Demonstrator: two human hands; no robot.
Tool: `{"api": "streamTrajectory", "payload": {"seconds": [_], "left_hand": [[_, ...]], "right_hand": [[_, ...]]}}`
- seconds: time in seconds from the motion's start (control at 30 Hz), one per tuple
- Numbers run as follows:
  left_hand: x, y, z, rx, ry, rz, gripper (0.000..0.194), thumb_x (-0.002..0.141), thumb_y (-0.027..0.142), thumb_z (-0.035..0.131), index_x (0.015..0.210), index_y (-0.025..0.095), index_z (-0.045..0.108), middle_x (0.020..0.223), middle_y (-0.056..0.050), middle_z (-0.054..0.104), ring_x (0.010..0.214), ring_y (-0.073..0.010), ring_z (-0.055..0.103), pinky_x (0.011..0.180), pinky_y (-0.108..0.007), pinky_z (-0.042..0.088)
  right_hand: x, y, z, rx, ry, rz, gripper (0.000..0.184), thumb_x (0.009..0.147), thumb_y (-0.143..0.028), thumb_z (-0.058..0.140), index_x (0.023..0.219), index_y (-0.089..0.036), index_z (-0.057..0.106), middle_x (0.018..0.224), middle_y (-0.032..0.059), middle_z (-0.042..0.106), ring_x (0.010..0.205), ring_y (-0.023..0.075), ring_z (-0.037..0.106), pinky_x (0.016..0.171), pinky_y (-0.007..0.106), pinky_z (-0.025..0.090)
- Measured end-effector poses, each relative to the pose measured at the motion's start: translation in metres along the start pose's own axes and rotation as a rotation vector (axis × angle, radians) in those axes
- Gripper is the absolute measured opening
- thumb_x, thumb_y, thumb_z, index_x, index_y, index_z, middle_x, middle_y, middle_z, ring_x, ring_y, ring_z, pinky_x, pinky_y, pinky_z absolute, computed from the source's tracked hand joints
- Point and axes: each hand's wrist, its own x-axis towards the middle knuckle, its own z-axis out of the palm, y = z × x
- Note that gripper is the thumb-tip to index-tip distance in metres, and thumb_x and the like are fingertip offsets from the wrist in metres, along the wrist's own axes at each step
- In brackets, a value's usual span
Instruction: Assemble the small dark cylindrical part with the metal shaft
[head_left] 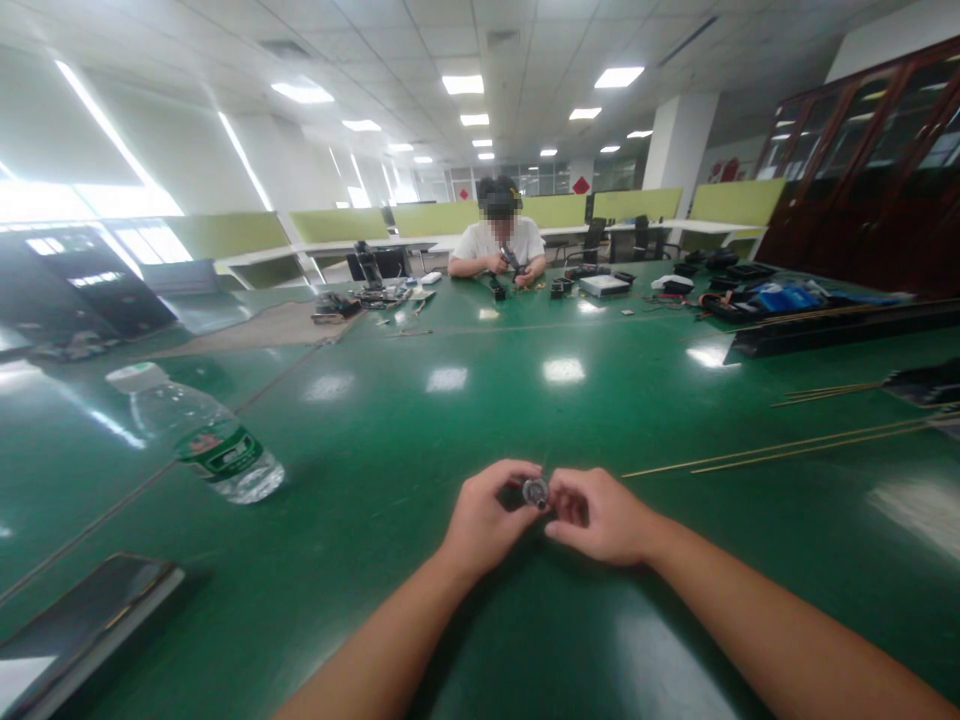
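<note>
A small round metal part, like a little motor with a short stub on its face, is held just above the green table. My left hand has it between the thumb and the fingers. Close against its right side is my right hand, with curled fingers and the thumb apart from them. Its fingertips are at the part's edge; whether they touch it I cannot tell. Nothing shows between that thumb and the fingers.
A water bottle stands to the left, beyond a dark flat device at the near left. Thin brass-coloured rods lie at the right. Across the table sits a person handling a dark object, among tools and a white box.
</note>
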Motion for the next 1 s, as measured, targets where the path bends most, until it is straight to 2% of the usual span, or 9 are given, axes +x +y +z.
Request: {"api": "streamTrajectory", "payload": {"seconds": [0.23,0.43,0.63,0.77,1.0], "left_hand": [[0.0012,0.0008,-0.0011,0.004,0.001,0.095,0.023,0.074,0.011,0.072,0.095,0.020,0.069,0.102,-0.005,0.071,0.097,-0.0182,0.065,0.090,-0.031,0.051],[0.0032,0.0063,-0.0037,0.037,-0.022,0.160,0.021,0.078,0.015,0.072,0.098,0.021,0.070,0.099,-0.005,0.070,0.096,-0.0182,0.064,0.089,-0.031,0.050],[0.0018,0.0010,-0.0023,0.050,-0.022,0.159,0.023,0.078,0.016,0.073,0.100,0.020,0.070,0.100,-0.005,0.070,0.095,-0.0187,0.064,0.087,-0.032,0.050],[0.0013,-0.0029,-0.0015,0.066,0.003,0.108,0.036,0.078,0.018,0.075,0.113,0.022,0.067,0.108,-0.006,0.070,0.096,-0.0187,0.065,0.089,-0.032,0.051],[0.0027,-0.0005,-0.0016,0.057,-0.005,0.086,0.026,0.078,0.022,0.077,0.103,0.021,0.070,0.101,-0.003,0.071,0.094,-0.0176,0.065,0.087,-0.030,0.051]], "right_hand": [[0.0004,0.0004,0.0004,-0.017,0.003,-0.001,0.015,0.077,-0.023,0.070,0.086,-0.019,0.059,0.067,-0.0026,0.061,0.056,0.0114,0.055,0.054,0.021,0.042],[-0.0003,-0.0022,0.0000,-0.085,0.032,-0.020,0.015,0.076,-0.025,0.071,0.082,-0.019,0.059,0.066,-0.0029,0.060,0.056,0.0115,0.054,0.055,0.021,0.040],[0.0007,-0.0027,-0.0003,-0.115,0.038,-0.015,0.013,0.077,-0.025,0.070,0.080,-0.019,0.059,0.066,-0.0027,0.061,0.057,0.0116,0.055,0.055,0.021,0.039],[0.0005,-0.0028,-0.0004,-0.104,0.033,-0.019,0.012,0.078,-0.025,0.069,0.081,-0.019,0.059,0.066,-0.0023,0.061,0.057,0.0119,0.055,0.055,0.022,0.040],[-0.0001,-0.0039,-0.0005,-0.104,0.050,-0.041,0.011,0.078,-0.024,0.069,0.081,-0.019,0.060,0.066,-0.0021,0.062,0.056,0.0120,0.055,0.055,0.022,0.041]]}}
